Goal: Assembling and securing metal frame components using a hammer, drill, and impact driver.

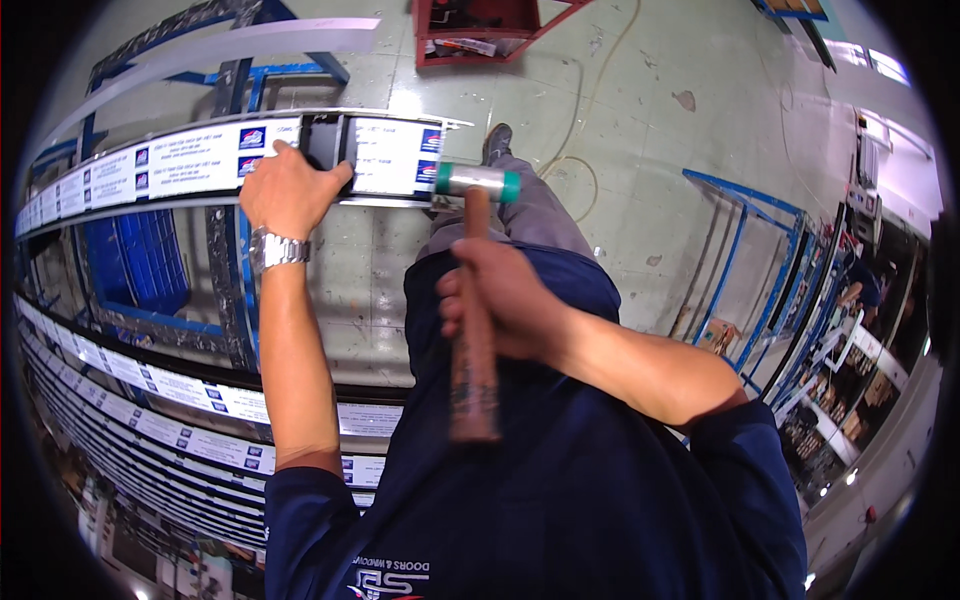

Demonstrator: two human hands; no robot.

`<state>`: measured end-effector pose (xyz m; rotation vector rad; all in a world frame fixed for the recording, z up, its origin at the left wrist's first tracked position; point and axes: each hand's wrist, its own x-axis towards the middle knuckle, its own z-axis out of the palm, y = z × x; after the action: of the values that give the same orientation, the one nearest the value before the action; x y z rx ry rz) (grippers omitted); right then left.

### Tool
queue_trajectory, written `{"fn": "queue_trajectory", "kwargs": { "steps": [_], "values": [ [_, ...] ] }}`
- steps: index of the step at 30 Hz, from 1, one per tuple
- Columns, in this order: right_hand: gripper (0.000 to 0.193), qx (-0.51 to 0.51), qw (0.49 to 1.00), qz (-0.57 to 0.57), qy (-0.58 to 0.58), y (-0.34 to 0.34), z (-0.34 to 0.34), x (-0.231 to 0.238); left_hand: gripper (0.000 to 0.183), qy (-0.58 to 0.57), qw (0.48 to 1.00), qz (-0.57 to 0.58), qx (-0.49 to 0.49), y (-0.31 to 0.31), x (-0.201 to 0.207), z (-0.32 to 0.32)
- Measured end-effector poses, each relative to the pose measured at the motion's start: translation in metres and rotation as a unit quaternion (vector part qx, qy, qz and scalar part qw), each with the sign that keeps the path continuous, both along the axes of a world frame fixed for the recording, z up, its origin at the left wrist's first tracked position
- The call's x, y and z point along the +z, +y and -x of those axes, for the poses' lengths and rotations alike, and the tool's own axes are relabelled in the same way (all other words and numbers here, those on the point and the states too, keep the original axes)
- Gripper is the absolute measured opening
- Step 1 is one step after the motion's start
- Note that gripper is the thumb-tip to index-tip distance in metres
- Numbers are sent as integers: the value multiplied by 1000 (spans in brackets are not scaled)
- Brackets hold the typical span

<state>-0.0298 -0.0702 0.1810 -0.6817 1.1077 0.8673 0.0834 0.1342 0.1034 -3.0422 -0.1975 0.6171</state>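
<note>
My right hand (510, 300) is wrapped round the wooden handle of a mallet (476, 184), which has a silver head and green faces. One green face is at the right end of a long metal profile (190, 160) covered in white printed protective film; whether it touches cannot be made out. My left hand (290, 190) lies on top of that profile with fingers and thumb spread, a metal watch on its wrist. Beside the left thumb, a dark piece (324, 142) sits across the profile, between two stretches of film.
Blue metal frames (240, 290) support the profile, with a blue crate (135, 260) below. More film-covered profiles (190, 440) lie stacked at the lower left. A red cart (470, 50) stands ahead. A hose (590, 170) lies on the floor; another blue frame (745, 200) stands at right.
</note>
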Motion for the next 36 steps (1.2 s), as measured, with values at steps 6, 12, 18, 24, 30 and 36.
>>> {"fn": "queue_trajectory", "kwargs": {
  "steps": [6,12,18,24,30,36],
  "values": [
    [23,-50,998,-17,-37,-18,8,-13,80,0,1000,-21,-11,1,0,2],
    [19,-39,999,-28,3,-7,-2,-12,77,-7,1000,-16,-22,0,-1,0],
    [19,-38,999,-25,-22,-19,-12,-12,78,-19,1000,4,-6,-2,3,1],
    [20,21,997,-32,-72,-77,-25,-23,81,-62,997,16,32,-2,-8,7],
    [23,108,963,110,-221,-129,-106,-15,87,-56,994,44,78,1,-10,12],
    [41,289,804,357,-379,-196,-242,-60,98,-41,991,31,125,-7,0,10]
  ]
}}
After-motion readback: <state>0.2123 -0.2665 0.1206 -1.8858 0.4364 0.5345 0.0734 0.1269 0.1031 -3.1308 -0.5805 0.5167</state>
